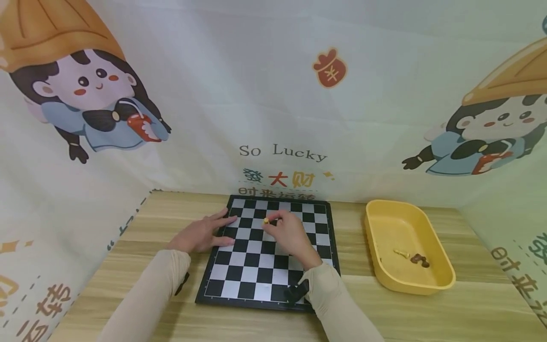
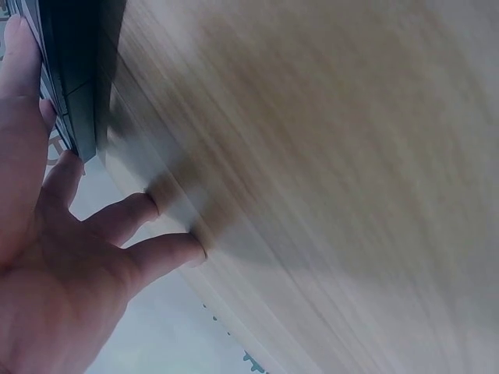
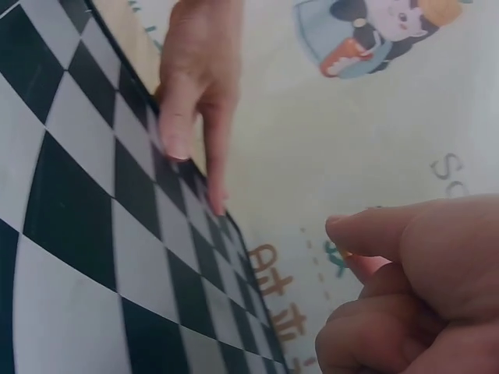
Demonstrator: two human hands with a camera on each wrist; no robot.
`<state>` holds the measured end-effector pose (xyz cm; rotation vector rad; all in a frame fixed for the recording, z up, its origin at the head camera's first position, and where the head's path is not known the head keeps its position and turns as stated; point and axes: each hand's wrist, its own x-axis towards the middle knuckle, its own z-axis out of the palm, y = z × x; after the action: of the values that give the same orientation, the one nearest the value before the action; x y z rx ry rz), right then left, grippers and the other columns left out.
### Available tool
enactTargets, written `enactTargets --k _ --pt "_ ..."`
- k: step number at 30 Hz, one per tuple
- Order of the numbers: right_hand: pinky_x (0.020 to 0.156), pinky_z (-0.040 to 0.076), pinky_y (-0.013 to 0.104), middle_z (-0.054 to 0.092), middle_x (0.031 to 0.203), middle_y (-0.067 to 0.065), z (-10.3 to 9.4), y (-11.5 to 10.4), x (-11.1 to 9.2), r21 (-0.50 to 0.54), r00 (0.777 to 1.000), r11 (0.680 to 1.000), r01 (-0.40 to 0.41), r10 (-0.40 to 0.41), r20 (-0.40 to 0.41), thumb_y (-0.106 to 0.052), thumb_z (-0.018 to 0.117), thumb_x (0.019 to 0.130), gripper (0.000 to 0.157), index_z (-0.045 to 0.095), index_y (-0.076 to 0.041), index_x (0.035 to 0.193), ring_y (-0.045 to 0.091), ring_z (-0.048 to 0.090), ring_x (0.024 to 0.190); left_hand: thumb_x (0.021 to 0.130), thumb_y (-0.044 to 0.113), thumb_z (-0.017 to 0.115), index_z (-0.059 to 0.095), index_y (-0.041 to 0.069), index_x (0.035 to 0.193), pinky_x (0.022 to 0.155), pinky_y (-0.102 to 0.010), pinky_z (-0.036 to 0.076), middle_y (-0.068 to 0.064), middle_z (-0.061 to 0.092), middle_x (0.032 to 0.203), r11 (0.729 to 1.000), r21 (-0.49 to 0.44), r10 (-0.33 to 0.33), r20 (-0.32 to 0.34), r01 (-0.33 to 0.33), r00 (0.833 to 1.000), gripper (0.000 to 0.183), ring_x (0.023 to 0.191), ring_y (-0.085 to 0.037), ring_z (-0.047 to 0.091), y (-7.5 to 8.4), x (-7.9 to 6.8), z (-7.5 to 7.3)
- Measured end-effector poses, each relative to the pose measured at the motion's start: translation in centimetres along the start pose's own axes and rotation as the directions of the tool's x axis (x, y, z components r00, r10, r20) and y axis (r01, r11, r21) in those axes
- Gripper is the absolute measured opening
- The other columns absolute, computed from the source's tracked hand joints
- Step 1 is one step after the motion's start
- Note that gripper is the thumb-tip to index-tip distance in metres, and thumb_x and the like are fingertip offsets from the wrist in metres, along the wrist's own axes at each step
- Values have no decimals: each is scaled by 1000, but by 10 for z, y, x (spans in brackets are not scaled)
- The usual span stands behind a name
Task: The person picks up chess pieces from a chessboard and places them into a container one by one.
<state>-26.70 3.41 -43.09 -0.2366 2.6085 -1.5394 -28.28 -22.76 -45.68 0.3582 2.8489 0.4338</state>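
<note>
A black-and-white chessboard (image 1: pixel 245 260) lies flat on the wooden table. My left hand (image 1: pixel 202 234) rests at the board's left edge with thumb and forefinger extended onto the squares. In the left wrist view, the other fingers of that hand (image 2: pixel 62 265) spread beside the black board edge (image 2: pixel 74 78), reaching down to the tabletop. Over the upper middle of the board, my right hand (image 1: pixel 290 236) pinches a small yellow chess piece (image 1: pixel 266 221) between thumb and forefinger. In the right wrist view, the curled fingers of my right hand (image 3: pixel 413 288) mostly hide the piece.
To the right of the board stands a yellow plastic tray (image 1: pixel 384 280). Inside it lie a pale yellow chess piece (image 1: pixel 401 253) and some brown pieces (image 1: pixel 420 260). A printed cloth (image 1: pixel 273 109) hangs behind the table and along both sides.
</note>
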Motion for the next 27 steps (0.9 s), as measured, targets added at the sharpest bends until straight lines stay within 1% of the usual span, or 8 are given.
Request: enactTargets --k 3,7,10,16,21,27 --pt "49 33 25 48 63 -4 -8 -2 -5 8 1000 1000 -5 5 -7 -23 73 93 22 70 -10 111 13 40 54 90 66 62 37 33 159 119 -67 32 -7 18 173 1000 -2 -1 -3 1 1000 81 151 -54 25 0 0 1" --pt "48 32 25 45 59 -5 -17 -3 -9 15 999 1000 18 -17 -28 -20 73 93 21 71 -8 110 12 40 52 89 66 64 36 32 159 120 -67 31 -7 18 173 1000 -11 -5 -7 5 1000 82 152 -54 24 -2 1 2" --pt "48 31 24 42 57 -5 -20 -3 -11 21 999 999 28 -27 -42 -21 74 91 22 71 -8 108 12 38 50 89 65 64 36 32 159 120 -67 30 -7 17 173 1000 -13 2 -10 -2 1000 82 152 -53 24 -3 0 2" --pt "47 31 25 40 57 -4 -26 -1 -13 18 998 999 31 -30 -64 -21 75 91 23 70 -7 109 13 36 48 90 65 63 37 30 159 120 -67 31 -8 18 173 1000 0 20 -10 -20 1000 81 151 -55 25 -3 -1 1" --pt "44 29 25 37 54 -5 -33 0 -17 27 997 999 18 -16 -73 -23 74 92 24 71 -10 111 13 34 45 91 64 61 37 30 159 119 -67 32 -9 19 172 999 13 31 -5 -31 999 80 149 -58 26 -2 0 2" --pt "45 30 25 38 55 -5 -47 -3 -23 14 995 1000 28 -26 -100 -24 75 92 22 72 -11 110 13 34 45 91 63 63 37 29 159 119 -66 32 -9 19 172 999 -2 36 -12 -36 999 80 150 -57 25 0 1 2"
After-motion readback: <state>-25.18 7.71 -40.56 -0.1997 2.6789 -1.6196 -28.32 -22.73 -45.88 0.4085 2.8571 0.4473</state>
